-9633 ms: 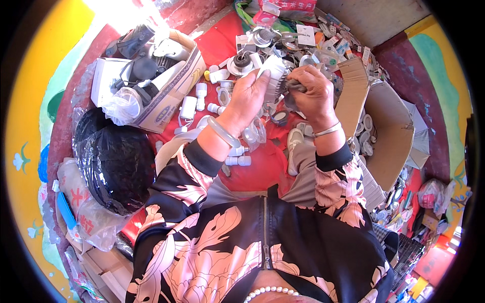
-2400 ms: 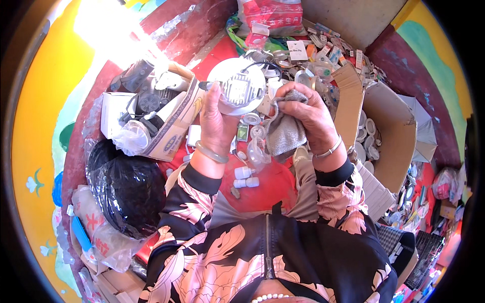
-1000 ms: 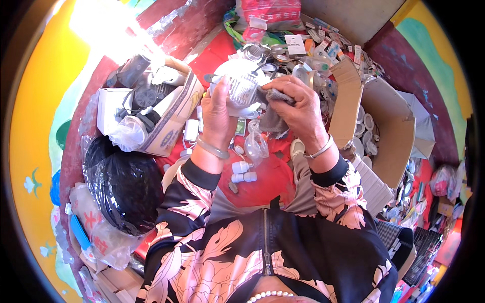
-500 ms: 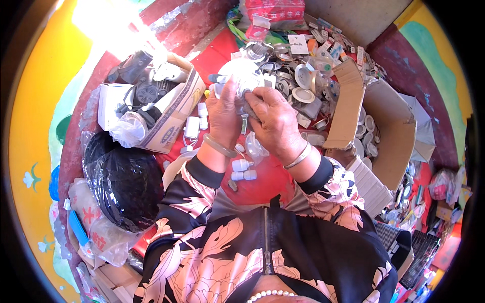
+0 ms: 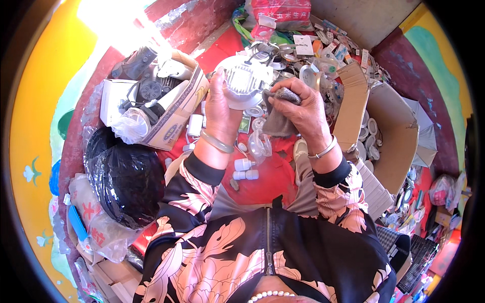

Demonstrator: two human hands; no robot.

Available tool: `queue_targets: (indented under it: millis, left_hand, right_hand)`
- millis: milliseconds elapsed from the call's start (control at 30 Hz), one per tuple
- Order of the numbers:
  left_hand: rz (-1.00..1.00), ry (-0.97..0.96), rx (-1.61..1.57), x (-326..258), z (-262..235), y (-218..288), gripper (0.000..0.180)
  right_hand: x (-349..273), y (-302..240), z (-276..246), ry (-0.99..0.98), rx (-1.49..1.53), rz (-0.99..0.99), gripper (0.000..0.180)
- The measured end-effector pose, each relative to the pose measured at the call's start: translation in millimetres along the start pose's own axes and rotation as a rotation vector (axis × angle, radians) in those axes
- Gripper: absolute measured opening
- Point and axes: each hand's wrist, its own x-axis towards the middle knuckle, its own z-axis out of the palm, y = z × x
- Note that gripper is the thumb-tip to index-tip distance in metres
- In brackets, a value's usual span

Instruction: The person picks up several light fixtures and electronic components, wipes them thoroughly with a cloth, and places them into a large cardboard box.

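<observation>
Grip: our left hand [image 5: 222, 113] grasps a finned white downlight [image 5: 243, 83] by its edge, raised over a red sheet [image 5: 270, 184] | our right hand [image 5: 306, 108] clutches a grey cloth [image 5: 280, 121] beside it | Care: we'd best brace the downlight firmly, bunching the cloth tight

left grip [image 5: 220, 108] upright, right grip [image 5: 306, 108] curled
</observation>
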Motion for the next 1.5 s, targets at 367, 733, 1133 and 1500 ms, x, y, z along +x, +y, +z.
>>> queue_targets:
  millis: [367,733,1133,1500]
  left_hand:
    - [0.209,0.037,0.25,-16,12,-8,0.029]
    - [0.363,0.007,0.519,-27,15,-10,0.022]
    - [0.402,-0.064,0.693,-30,15,-6,0.022]
    - [0.106,0.117,0.114,-11,11,-5,0.036]
  right_hand:
    - [1,-2,14,0.217,0.546,0.368,0.009]
    - [2,0,8,0.171,0.593,0.409,0.016]
    - [5,7,-2,0.01,0.532,0.519,0.02]
    - [2,1,6,0.015,0.3,0.368,0.013]
